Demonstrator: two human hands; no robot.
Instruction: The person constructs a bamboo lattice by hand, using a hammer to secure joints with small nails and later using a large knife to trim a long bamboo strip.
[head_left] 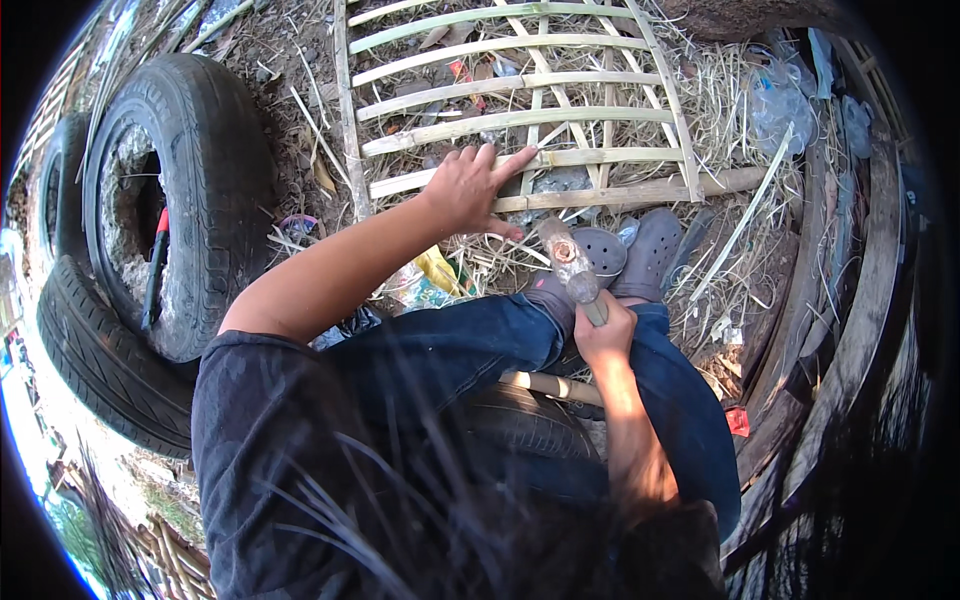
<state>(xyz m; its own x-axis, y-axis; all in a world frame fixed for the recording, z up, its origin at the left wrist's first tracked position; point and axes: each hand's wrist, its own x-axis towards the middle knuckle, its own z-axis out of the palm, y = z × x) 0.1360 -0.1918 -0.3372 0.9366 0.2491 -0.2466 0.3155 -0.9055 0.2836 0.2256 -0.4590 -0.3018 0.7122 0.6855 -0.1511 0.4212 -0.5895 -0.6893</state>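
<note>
A lattice of split bamboo strips (520,120) lies on the ground in front of me, thin slats crossed by a few slanting lengths. My left hand (468,192) rests at its near left part, fingers spread, the index finger stretched along a slat near the bottom edge. Closed around a short handle, my right hand (606,332) holds a hammer (570,262) between my knees. Its worn head points up and away, just short of the lattice's near edge and over one of my grey clogs (655,250).
Old tyres (225,190) stand at the left, one with a red-and-black tool (155,270) in it. I sit on another tyre (525,425), beside a bamboo pole (555,387). Weathered planks (850,330) line the right. Shavings and plastic scraps (780,105) litter the ground.
</note>
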